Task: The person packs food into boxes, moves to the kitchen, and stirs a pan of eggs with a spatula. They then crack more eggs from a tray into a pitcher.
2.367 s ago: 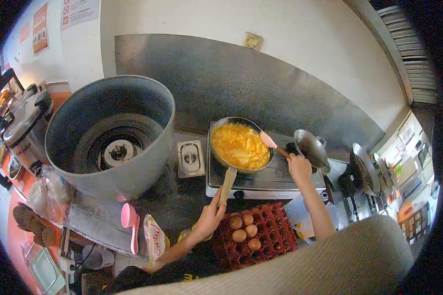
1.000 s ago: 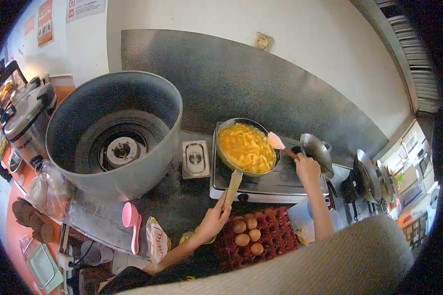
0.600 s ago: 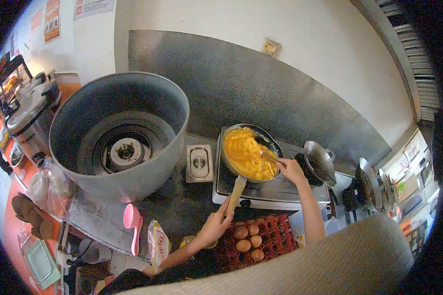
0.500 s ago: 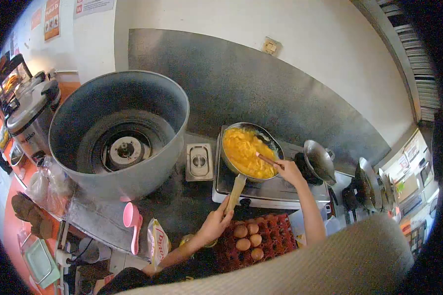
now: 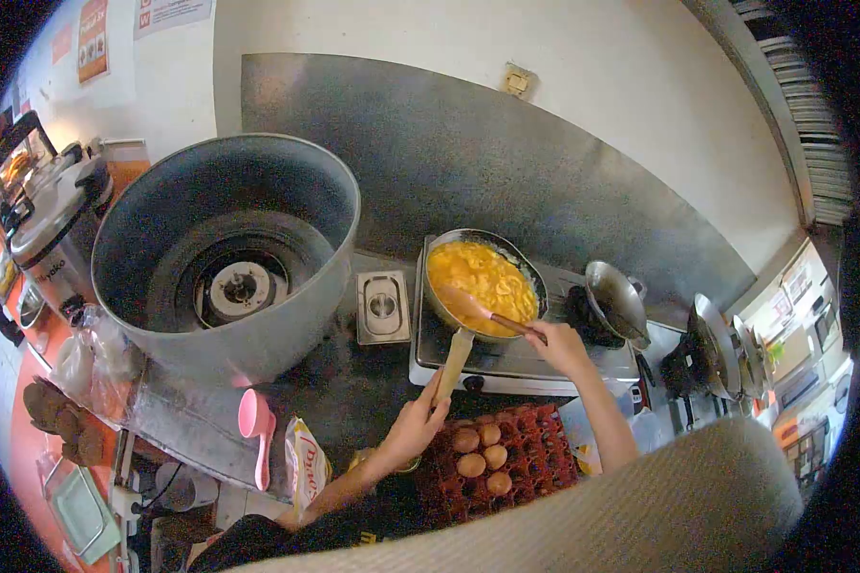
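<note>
Scrambled eggs, yellow and soft, fill a frying pan on the stove. My left hand is closed round the pan's pale handle, which points toward me. In my right hand is a wooden spatula, gripped by its brown handle. The spatula's broad end lies in the eggs at the pan's near left side. Below the stove, close to my left hand, a red egg tray holds several brown eggs.
A big grey drum stands left of the stove, with a lidded steel container between. A second pan sits on the right burner. A pink scoop and a printed packet lie at the front left.
My right hand has shifted slightly down and right. The spatula's broad end has swept left and nearer through the eggs, which look more spread. My left hand keeps its hold on the handle.
</note>
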`<state>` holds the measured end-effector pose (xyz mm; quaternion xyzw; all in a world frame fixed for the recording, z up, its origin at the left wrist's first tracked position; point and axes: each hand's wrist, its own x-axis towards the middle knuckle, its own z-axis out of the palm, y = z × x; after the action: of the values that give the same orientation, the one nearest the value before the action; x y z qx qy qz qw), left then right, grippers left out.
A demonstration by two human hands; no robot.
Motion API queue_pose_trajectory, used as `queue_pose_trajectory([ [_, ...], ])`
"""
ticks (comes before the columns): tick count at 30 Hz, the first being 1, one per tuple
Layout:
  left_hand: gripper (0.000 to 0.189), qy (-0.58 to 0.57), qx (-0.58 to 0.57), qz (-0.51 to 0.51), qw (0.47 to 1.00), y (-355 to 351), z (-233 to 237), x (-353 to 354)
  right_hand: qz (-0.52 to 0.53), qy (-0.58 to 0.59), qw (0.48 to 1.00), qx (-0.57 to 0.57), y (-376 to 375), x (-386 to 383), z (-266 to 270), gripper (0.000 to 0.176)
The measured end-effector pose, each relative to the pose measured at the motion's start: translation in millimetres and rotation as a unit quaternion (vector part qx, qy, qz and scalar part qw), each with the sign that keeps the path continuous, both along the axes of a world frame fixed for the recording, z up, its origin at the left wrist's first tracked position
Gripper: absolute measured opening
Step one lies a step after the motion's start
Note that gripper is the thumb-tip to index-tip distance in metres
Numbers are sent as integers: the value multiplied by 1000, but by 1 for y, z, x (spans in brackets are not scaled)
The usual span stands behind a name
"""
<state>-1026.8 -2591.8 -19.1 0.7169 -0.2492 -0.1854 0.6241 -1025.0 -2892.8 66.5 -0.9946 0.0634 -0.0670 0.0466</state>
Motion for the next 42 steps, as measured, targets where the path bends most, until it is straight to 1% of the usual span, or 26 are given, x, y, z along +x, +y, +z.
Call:
queue_pose_trajectory([
  [3,57,3,27,-12,1000,0,-5,3,-27,-31,998,-44,-8,11,-4,24],
  [6,57,-15,3,-7,1000,0,-9,3,-57,-43,993,-93,-10,16,8,22],
  [8,57,-13,7,-5,1000,-1,-9,2,-70,-63,988,-123,-19,13,14,21],
  [12,56,-4,13,12,1000,-7,-22,2,-105,-124,977,-139,-31,-1,40,21],
  [15,56,-18,-12,10,1000,1,7,-1,-145,-123,962,-195,-35,-14,52,21],
  [16,56,1,-14,9,1000,-3,-6,0,-166,-96,962,-194,-32,-17,54,20],
  [19,56,1,-6,3,1000,-1,-1,1,-150,-14,972,-180,-26,-30,44,19],
  [20,56,1,-8,2,1000,-1,2,2,-152,1,978,-141,-25,-29,38,21],
  [24,55,4,-24,-2,1000,0,-1,0,-137,16,990,-20,-12,-33,24,26],
  [27,55,2,-31,-2,1000,-1,-1,0,-98,-11,994,54,-8,-26,4,28],
  [30,55,-13,-24,2,1000,-2,-6,2,-88,-15,992,92,14,-18,4,27],
  [33,56,-3,-15,-1,1000,-3,-10,3,-35,-75,993,79,31,-10,12,27],
  [36,56,2,-13,-3,1000,-4,-14,4,-60,-62,995,44,59,-1,25,26],
  [39,56,-2,-23,-2,1000,-5,-17,4,-39,-48,998,-22,81,9,15,23],
  [40,57,-3,-29,-2,1000,-5,-16,3,-15,-67,995,-69,79,12,1,22],
  [42,56,3,-16,-1,1000,-3,-7,2,-42,-58,993,-93,78,15,-6,22],
])
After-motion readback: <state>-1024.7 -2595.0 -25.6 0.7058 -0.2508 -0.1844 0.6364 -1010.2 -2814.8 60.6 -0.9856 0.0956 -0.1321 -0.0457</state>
